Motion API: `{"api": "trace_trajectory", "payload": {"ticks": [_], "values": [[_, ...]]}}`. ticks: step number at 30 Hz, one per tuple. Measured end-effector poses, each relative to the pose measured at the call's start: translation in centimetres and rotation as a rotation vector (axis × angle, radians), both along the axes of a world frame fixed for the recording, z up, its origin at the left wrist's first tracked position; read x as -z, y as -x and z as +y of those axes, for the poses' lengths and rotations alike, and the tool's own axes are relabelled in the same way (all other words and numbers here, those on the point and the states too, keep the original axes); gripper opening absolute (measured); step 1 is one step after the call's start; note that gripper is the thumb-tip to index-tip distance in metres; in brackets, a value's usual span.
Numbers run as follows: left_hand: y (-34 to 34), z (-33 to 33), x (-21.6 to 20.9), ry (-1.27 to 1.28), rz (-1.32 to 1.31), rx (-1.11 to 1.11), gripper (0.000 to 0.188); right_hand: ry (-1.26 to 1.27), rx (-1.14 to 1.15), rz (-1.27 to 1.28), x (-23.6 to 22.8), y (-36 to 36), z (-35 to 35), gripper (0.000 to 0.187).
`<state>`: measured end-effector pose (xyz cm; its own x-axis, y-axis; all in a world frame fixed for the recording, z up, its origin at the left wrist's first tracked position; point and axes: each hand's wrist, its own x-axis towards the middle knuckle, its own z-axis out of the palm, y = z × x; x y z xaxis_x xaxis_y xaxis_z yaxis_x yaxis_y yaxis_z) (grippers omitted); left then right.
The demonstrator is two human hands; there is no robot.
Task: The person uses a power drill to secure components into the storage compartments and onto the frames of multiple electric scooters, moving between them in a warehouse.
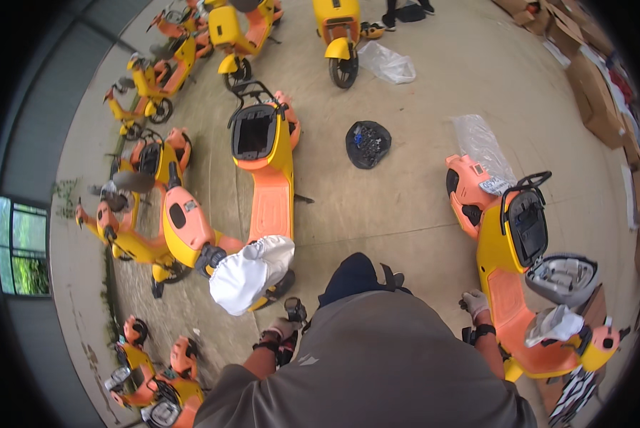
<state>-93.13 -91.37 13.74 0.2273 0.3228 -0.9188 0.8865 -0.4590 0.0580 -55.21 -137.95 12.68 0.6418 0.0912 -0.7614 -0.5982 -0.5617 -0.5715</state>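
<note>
Gloves covered both hands. The left hand (280, 329) gripped a small black tool (295, 311) beside the white-wrapped yellow scooter (263, 171). The right hand (475, 303) (fingers curled) pressed on the orange-and-yellow scooter (509, 285), whose black seat box (528, 227) lay open.

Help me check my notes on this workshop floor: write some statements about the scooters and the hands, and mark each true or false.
1. The gloved right hand rests at the orange-and-yellow scooter on the right. True.
2. That scooter's seat is closed. False: it is flipped open.
3. The round black tray of small parts lies on the concrete floor. True.
4. The left hand holds a white cloth. False: the white cover sits on a scooter's front.
</note>
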Motion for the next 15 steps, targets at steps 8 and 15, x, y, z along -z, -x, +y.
{"api": "trace_trajectory", "payload": {"ticks": [8,15], "values": [[-10.4,0.0,-1.7,-0.066,0.104,-0.37,0.055,0.003,-0.002,0.084,0.2,-2.4,0.1,0.015],[-17.7,1.4,1.3,-0.013,0.035,-0.494,0.055,0.159,-0.245,-0.115,12.3,-6.6,-11.8,0.018]]}}
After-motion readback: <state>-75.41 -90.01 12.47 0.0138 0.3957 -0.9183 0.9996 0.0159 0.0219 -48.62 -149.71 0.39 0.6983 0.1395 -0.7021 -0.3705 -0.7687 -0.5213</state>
